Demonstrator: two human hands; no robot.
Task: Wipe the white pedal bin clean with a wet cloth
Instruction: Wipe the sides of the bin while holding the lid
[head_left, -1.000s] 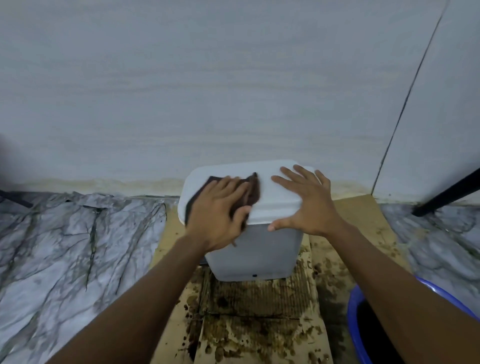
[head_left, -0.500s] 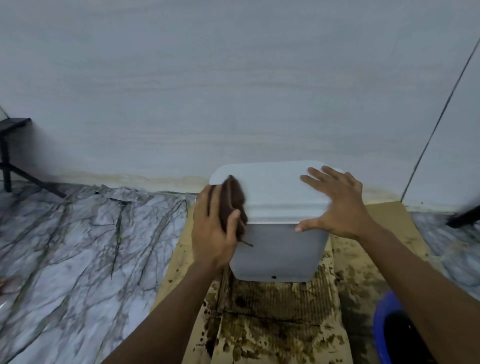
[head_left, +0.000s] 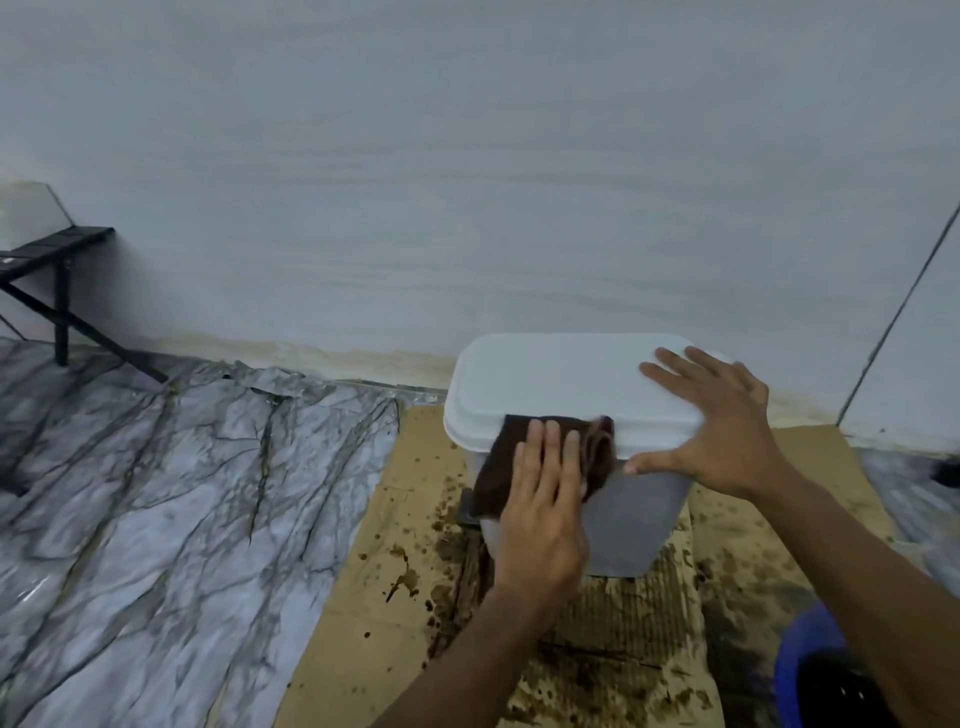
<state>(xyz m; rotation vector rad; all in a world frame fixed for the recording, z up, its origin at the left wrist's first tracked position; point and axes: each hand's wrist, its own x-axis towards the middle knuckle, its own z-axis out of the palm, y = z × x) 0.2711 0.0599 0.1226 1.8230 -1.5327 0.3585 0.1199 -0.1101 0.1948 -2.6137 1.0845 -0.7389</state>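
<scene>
**Obs.** White pedal bin (head_left: 639, 519) stands upright at the far edge of the stained cardboard sheet (head_left: 395, 519), close to the wall, lid down.

Your left hand (head_left: 540, 519) lies flat, fingers straight and together. It presses the brown cloth (head_left: 498, 467) against the bin's front face, just under the lid's rim, toward its left corner. Nothing is gripped: palm and fingers alone pin the cloth. Its right end is bunched and its lower left corner hangs loose.

Your right hand (head_left: 722, 436) is spread wide on the right end of the lid, thumb stretched along the front lip. It braces and holds nothing.

**Step in hand (judged).** Wiping the upper band of the front wall. The lower front looks undone, so the task is mid-way at most.

**Method notes.**
- Stroke from the rim down to the base, overlapping each pass, so dirty water runs onto plastic not yet wiped.
- Press through the whole palm. The bin looks light and could slide toward the wall, so bear down on the lid with the right hand as counter-force.
- Run a folded edge of the cloth along the groove under the lid lip, where grime probably collects.
- Flatten the bunched end before the next stroke for full contact.
- Blue bucket (head_left: 795, 660) sits by the cardboard's near right corner. Rinse there once the cloth starts to smear. Its inside is too dark to tell what it holds.
</scene>
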